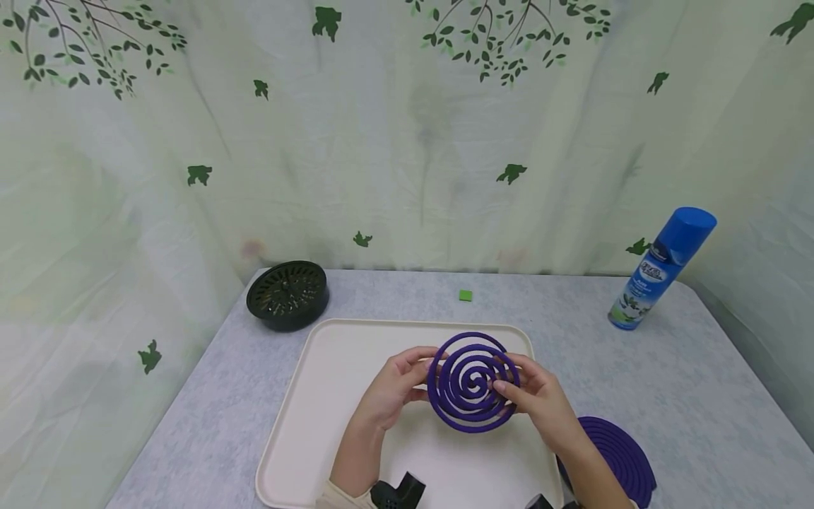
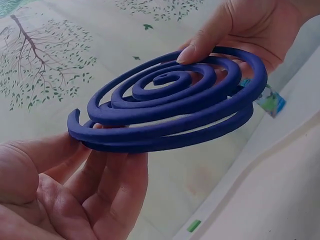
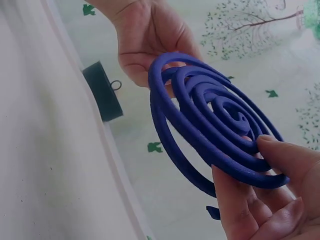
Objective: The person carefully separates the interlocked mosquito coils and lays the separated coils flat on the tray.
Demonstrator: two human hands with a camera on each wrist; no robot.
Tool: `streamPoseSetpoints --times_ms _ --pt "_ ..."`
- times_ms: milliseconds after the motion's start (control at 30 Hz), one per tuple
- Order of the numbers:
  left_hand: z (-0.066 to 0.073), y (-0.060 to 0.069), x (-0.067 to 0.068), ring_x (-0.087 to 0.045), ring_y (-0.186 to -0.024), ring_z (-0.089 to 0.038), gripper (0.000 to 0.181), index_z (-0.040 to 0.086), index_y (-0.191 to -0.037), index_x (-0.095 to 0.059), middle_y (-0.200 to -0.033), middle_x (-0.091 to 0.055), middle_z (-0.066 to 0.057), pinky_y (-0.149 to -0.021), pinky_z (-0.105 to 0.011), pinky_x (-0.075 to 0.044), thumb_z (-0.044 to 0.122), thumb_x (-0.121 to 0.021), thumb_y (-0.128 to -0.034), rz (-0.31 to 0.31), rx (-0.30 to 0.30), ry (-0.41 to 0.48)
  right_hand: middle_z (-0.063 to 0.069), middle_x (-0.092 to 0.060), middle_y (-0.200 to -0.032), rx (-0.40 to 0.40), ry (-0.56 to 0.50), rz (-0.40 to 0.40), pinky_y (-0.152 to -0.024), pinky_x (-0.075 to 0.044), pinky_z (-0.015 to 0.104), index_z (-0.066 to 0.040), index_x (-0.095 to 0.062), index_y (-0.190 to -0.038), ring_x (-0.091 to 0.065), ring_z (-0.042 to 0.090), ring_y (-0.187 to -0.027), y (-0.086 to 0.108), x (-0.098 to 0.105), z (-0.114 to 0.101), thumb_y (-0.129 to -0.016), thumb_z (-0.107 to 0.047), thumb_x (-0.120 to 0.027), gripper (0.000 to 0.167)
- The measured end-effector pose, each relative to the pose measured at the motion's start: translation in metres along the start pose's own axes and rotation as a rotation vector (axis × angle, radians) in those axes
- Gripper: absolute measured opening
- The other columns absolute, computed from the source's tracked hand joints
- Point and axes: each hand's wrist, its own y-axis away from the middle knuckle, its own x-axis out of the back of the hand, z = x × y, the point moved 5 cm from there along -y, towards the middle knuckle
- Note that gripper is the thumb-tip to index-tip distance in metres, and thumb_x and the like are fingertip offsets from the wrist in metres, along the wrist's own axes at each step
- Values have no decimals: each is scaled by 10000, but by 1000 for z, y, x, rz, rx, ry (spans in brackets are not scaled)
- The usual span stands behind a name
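Both hands hold a purple-blue mosquito coil (image 1: 473,385) up over the white tray. Its loops stand partly apart, at differing heights, in the left wrist view; whether it is one coil or two nested ones I cannot tell. At the coil's left edge, the left hand (image 1: 396,387) grips the outer loop between thumb and fingers. The right hand (image 1: 537,399) pinches the other side, its thumb (image 3: 287,155) lying across the loops and its fingers beneath. Another purple coil (image 1: 613,452), flat and tightly wound, lies right of the tray, partly hidden by the right forearm.
The white tray (image 1: 356,346) takes up the middle of the grey table (image 1: 687,382). A round black slotted holder (image 1: 289,295) stands at the back left. Toward the back right is a blue spray can (image 1: 661,268). A small green square (image 1: 466,295) lies behind the tray.
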Motion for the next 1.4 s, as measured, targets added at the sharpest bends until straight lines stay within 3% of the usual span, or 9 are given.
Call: streamPoseSetpoints --times_ms 233,433,567,767,967,1067,1200,1400 --pt "1 0 0 -595 -723 -123 309 -69 -1136 -535 -852 -641 -21 -596 -274 -523 155 -509 -925 -11 6 -5 28 -646 -947 45 -2 -18 -651 -531 317 31 -511 -1166 -632 171 -810 0 1 -2 -849 -19 -592 331" --pt "1 0 4 -591 -747 -170 299 -66 -1140 -529 -850 -616 -42 -593 -283 -528 147 -499 -931 31 10 -15 35 -637 -998 92 13 -51 -707 -517 282 38 -533 -1163 -620 167 -864 1 2 -3 -837 8 -595 333" --pt "1 1 8 -599 -764 -178 296 -50 -1145 -538 -884 -626 -55 -614 -313 -533 148 -506 -927 80 -7 -21 57 -642 -987 50 36 -31 -676 -526 306 26 -476 -1215 -626 183 -848 0 2 -1 -842 -19 -602 397" --pt "4 0 10 -610 -791 -209 294 -17 -1188 -535 -870 -629 -89 -639 -402 -528 107 -506 -923 143 -87 -43 204 -608 -1033 -38 54 32 -665 -529 357 -84 -375 -1321 -629 219 -856 -1 5 2 -849 -84 -614 530" --pt "8 1 12 -613 -794 -218 309 48 -1224 -535 -862 -614 -122 -620 -416 -527 73 -509 -917 190 -137 -73 234 -591 -1047 -53 43 81 -647 -530 380 -109 -377 -1330 -625 272 -857 -2 7 4 -850 -96 -616 537" --pt "12 2 16 -615 -788 -218 332 56 -1248 -519 -863 -608 -137 -611 -406 -528 65 -508 -916 241 -176 -62 167 -619 -1019 -34 23 129 -630 -533 373 -115 -369 -1335 -621 306 -852 -3 10 2 -856 -100 -610 537" --pt "19 5 25 -617 -791 -219 346 72 -1265 -508 -876 -606 -144 -611 -390 -529 65 -503 -919 332 -225 -49 74 -642 -977 23 -38 166 -616 -533 319 -101 -353 -1342 -630 253 -832 -4 14 -3 -875 -81 -580 520" --pt "31 15 49 -616 -783 -224 327 90 -1247 -525 -882 -602 -152 -622 -383 -530 75 -501 -922 429 -265 -58 48 -637 -920 40 -121 214 -583 -528 270 -111 -357 -1335 -631 160 -753 -7 19 -6 -882 -55 -561 500"
